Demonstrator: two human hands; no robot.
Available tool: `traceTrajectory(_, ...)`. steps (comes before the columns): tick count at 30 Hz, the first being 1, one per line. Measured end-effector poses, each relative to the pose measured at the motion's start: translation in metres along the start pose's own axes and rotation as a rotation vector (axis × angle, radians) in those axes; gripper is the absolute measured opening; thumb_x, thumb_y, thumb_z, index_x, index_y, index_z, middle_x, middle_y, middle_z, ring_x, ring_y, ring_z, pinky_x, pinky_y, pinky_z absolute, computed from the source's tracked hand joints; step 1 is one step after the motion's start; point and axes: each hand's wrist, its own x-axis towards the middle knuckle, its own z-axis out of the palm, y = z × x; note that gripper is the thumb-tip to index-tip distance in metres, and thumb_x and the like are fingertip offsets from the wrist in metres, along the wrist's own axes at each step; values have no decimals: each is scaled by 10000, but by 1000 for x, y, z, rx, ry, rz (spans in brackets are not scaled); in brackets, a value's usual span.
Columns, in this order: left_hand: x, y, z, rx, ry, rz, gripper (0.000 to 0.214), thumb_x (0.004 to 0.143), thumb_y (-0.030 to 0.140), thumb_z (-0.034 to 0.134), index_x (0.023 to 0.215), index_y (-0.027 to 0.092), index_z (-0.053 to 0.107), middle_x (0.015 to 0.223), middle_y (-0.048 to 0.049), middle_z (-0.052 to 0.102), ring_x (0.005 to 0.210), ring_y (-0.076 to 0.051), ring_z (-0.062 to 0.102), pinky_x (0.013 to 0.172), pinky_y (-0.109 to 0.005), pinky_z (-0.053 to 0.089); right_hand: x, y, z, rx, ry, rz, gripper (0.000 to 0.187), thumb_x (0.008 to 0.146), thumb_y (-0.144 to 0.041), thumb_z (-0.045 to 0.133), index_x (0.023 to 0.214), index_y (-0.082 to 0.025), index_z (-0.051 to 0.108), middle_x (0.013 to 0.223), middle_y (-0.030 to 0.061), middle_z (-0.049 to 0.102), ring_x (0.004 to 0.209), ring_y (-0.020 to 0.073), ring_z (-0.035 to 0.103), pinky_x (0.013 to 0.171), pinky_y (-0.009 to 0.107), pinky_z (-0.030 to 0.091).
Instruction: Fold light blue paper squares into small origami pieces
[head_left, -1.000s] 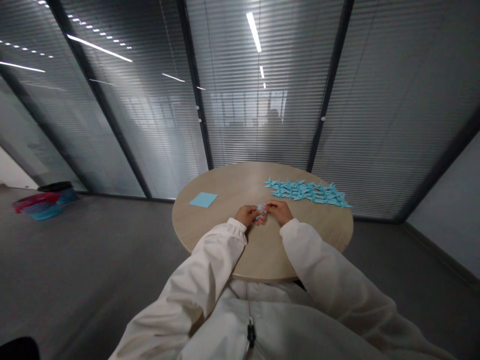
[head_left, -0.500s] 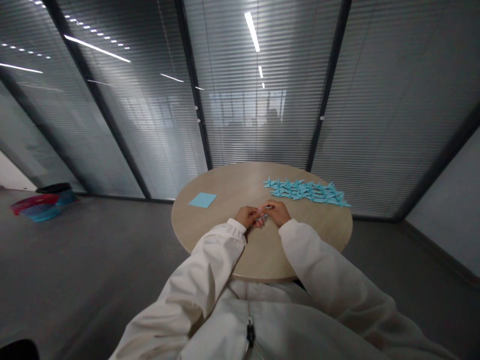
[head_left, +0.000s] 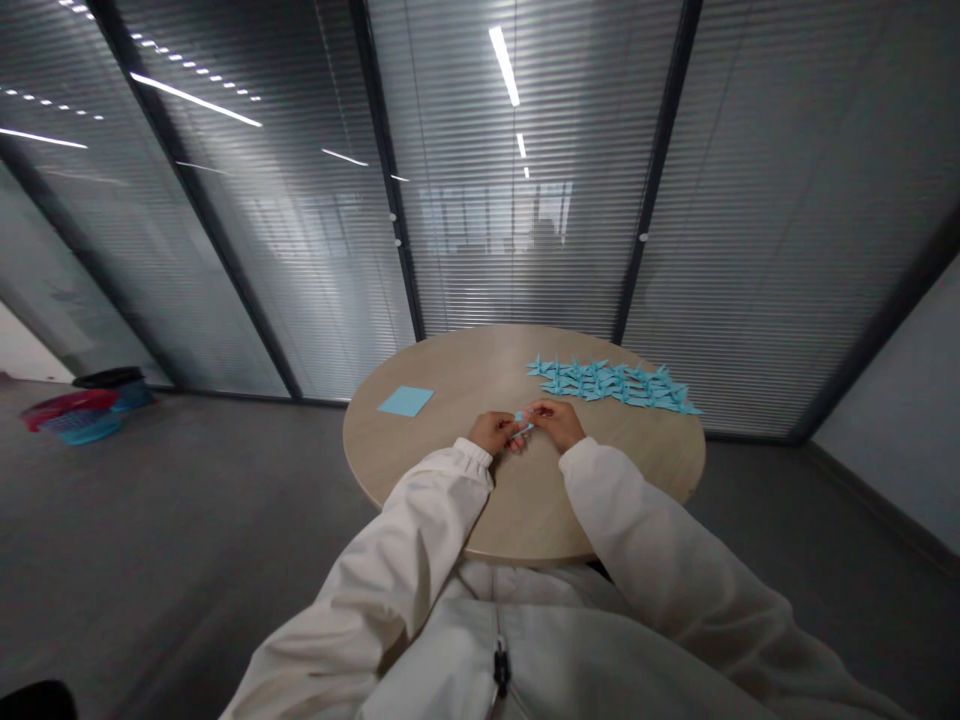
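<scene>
My left hand (head_left: 492, 431) and my right hand (head_left: 556, 421) meet over the middle of a round wooden table (head_left: 450, 480). Both pinch a small folded piece of light blue paper (head_left: 520, 422) between their fingertips, just above the tabletop. Most of the piece is hidden by my fingers. White sleeves cover both arms up to the wrists.
Several folded blue paper cranes (head_left: 613, 383) lie in rows at the table's far right. A flat blue paper square (head_left: 406, 400) lies at the left. Glass walls with blinds stand behind the table. Coloured basins (head_left: 75, 409) sit on the grey floor far left.
My fingers have shifted slightly on the small paper piece, and a bit more of its blue shows between the hands. Both arms stay in place.
</scene>
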Motion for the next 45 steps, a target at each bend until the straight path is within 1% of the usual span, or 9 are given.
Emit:
traceTrajectory(4,0,1,1,-18,22,-4,389,702,507,593,668,119,573,549,-23,624,449,-106,559,468,-209,445,0,-2,1,54,-6,48,323,560,-430,699,708,-145,665,650,36,649,602,161,572,576,278,449)
traceTrajectory(9,1,3,-3,12,154,57,391,732,509,539,669,124,564,536,-8,603,444,-95,541,464,-199,433,0,-2,2,134,-2,110,314,535,-388,712,726,-147,648,652,29,641,598,150,563,543,253,421)
traceTrajectory(14,2,2,-4,22,151,53,378,735,501,525,675,130,559,539,-9,597,450,-108,545,471,-216,441,0,-1,2,130,-24,111,252,537,-363,700,647,-153,614,590,9,612,548,127,530,521,239,401)
traceTrajectory(19,-1,4,-3,96,201,79,372,764,486,485,651,140,561,534,-6,593,452,-104,538,480,-210,439,-1,0,3,109,-54,112,270,581,-396,671,690,-155,617,650,21,633,602,141,561,515,237,431)
traceTrajectory(22,-3,7,-4,110,225,73,371,763,492,483,657,145,563,531,-1,590,458,-105,541,483,-208,440,-3,0,5,72,-91,83,274,629,-426,633,692,-160,627,684,25,636,632,143,567,502,227,443)
traceTrajectory(27,-2,7,-3,81,201,33,375,754,515,495,669,152,537,528,4,591,452,-110,542,470,-215,428,-4,-5,2,-40,-73,3,224,671,-387,599,644,-166,618,622,1,603,535,112,510,502,223,428)
traceTrajectory(30,0,4,-3,75,252,53,374,743,526,514,707,154,539,534,16,587,458,-106,534,477,-212,416,-4,-9,1,-82,-97,-24,209,673,-366,588,602,-170,602,565,-14,565,518,108,491,502,215,415)
traceTrajectory(34,2,4,-5,95,340,110,367,731,512,537,664,151,544,498,31,533,453,-93,493,478,-202,387,-5,-10,3,-102,-134,-8,218,682,-369,568,588,-173,584,516,-26,529,491,103,481,496,211,402)
traceTrajectory(45,-3,13,-6,148,430,101,366,727,501,545,629,148,545,474,36,507,443,-82,453,458,-193,347,-8,-7,8,81,-219,58,358,656,-510,618,640,-155,579,630,8,586,539,104,521,500,217,438)
